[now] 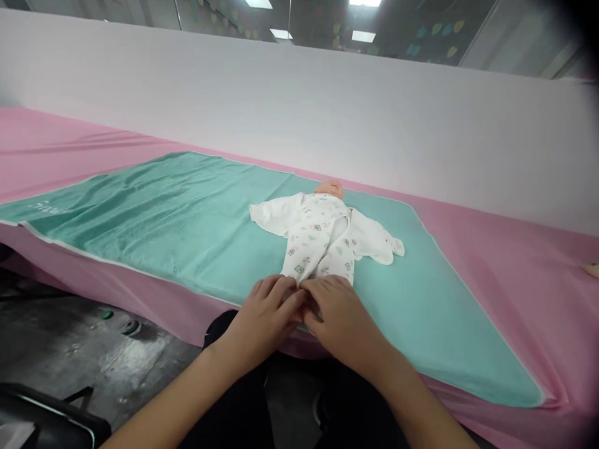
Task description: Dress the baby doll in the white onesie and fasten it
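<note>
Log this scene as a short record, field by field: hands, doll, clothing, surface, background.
Left hand: at the garment's lower end, fingers curled
Right hand: beside the left hand, fingertips close together; what they grip is hidden
Doll: lying with its head toward the wall
Clothing: white printed garment, sleeves spread out to both sides
Surface: teal cloth over a pink cover
Background: white wall, with glass panes above it

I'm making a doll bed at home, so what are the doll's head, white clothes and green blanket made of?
Doll's head: perhaps vinyl; it looks smooth and molded. White clothes: probably matte cotton, softly creased. Green blanket: likely plush, with softly shaded wrinkles.
</note>
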Available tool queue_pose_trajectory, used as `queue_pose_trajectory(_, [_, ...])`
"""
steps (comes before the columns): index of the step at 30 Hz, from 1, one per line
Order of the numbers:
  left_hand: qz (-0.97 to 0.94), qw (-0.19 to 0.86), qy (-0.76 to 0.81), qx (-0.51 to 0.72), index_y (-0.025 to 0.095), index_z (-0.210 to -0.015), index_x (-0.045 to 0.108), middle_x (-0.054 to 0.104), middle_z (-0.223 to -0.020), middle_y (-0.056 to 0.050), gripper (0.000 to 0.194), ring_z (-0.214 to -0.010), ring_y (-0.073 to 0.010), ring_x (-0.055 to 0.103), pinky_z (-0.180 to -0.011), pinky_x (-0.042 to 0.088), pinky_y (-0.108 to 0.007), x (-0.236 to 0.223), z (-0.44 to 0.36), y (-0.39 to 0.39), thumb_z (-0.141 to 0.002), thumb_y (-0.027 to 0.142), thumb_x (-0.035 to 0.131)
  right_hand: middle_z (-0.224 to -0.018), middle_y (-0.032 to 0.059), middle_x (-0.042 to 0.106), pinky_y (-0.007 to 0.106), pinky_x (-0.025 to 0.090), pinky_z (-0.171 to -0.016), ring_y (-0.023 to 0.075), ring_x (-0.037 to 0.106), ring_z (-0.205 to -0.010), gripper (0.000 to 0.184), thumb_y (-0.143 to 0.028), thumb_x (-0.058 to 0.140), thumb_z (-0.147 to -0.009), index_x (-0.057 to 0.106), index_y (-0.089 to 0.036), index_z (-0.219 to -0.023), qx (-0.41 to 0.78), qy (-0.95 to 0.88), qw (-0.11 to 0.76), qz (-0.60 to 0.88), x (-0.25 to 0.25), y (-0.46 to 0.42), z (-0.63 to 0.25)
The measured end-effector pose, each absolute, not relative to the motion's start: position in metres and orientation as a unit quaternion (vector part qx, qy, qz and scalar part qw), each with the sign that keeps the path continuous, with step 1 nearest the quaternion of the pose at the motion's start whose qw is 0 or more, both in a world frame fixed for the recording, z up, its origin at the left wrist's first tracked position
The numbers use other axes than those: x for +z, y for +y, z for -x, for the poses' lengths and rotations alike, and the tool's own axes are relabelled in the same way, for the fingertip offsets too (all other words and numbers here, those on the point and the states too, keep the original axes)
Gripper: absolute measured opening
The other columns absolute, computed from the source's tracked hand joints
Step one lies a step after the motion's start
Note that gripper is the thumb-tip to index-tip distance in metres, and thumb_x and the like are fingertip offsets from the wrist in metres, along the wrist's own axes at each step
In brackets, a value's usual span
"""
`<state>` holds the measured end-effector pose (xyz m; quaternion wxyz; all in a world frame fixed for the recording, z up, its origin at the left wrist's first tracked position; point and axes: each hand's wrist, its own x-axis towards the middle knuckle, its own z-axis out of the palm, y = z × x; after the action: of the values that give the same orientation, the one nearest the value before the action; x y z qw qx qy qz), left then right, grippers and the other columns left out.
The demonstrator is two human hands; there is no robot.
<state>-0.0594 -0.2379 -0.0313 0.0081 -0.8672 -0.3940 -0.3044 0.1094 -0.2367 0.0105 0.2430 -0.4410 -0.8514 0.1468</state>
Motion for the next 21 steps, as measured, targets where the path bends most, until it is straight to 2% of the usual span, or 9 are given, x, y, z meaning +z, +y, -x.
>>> queue_pose_trajectory(2, [0.856,0.036,-0.393,-0.333,0.021,-0.098,0.054,0.054,-0.099,-0.008,0.027,-0.096,-0.0233,0.047,-0.086,0.042,-0.042,-0.042,0.058,-0.235,-0.075,0.006,0.051,-0.078,-0.0005,0.058,0.037,0.037,-0.083,0.017,0.051,-0.079,0.011,-0.011,0.05,-0.076,0.051,-0.022,-0.08,0.144,-0.852,0.244,0.44,0.005,-0.239,-0.1])
queue_pose_trajectory(4, [0.831,0.019,-0.395,-0.39,0.02,-0.089,0.054,0.053,-0.094,-0.006,0.023,-0.092,-0.0211,0.046,-0.082,0.044,-0.038,-0.046,0.06,-0.232,-0.073,0.004,0.051,-0.075,-0.001,0.057,0.036,0.038,-0.08,0.0164,0.051,-0.076,0.012,-0.01,0.048,-0.075,0.049,-0.022,-0.076,0.159,-0.843,0.256,0.445,0.005,-0.24,-0.093])
queue_pose_trajectory(8, [0.744,-0.109,-0.427,-0.503,0.022,-0.088,0.049,0.05,-0.091,-0.004,0.018,-0.086,-0.018,0.048,-0.074,0.047,-0.034,-0.043,0.066,-0.24,-0.075,0.01,0.055,-0.079,-0.0016,0.057,0.033,0.041,-0.074,0.0168,0.051,-0.077,0.015,-0.011,0.05,-0.074,0.049,-0.024,-0.082,0.185,-0.806,0.306,0.471,0.014,-0.249,-0.08])
queue_pose_trajectory(12, [0.695,-0.241,-0.419,-0.532,0.023,-0.089,0.045,0.047,-0.091,-0.003,0.017,-0.084,-0.0156,0.05,-0.067,0.048,-0.029,-0.041,0.071,-0.249,-0.077,0.016,0.055,-0.082,0.0007,0.055,0.034,0.042,-0.074,0.0191,0.051,-0.081,0.019,-0.01,0.05,-0.072,0.046,-0.025,-0.083,0.156,-0.81,0.333,0.457,0.019,-0.261,-0.066])
queue_pose_trajectory(16, [0.724,-0.228,-0.394,-0.518,0.022,-0.087,0.049,0.045,-0.09,-0.002,0.017,-0.083,-0.0147,0.048,-0.067,0.047,-0.027,-0.046,0.078,-0.249,-0.074,0.011,0.052,-0.086,0.0023,0.056,0.034,0.043,-0.074,0.0186,0.051,-0.083,0.016,-0.009,0.046,-0.077,0.048,-0.024,-0.084,0.165,-0.846,0.295,0.412,0.016,-0.265,-0.071])
queue_pose_trajectory(21, [0.706,-0.175,-0.444,-0.523,0.021,-0.079,0.047,0.046,-0.08,0.0,0.015,-0.069,-0.0125,0.047,-0.059,0.042,-0.025,-0.048,0.088,-0.235,-0.073,0.008,0.046,-0.099,0.0032,0.057,0.035,0.044,-0.078,0.0196,0.053,-0.091,0.015,-0.023,0.046,-0.085,0.051,-0.028,-0.098,0.183,-0.82,0.288,0.46,0.011,-0.266,-0.111])
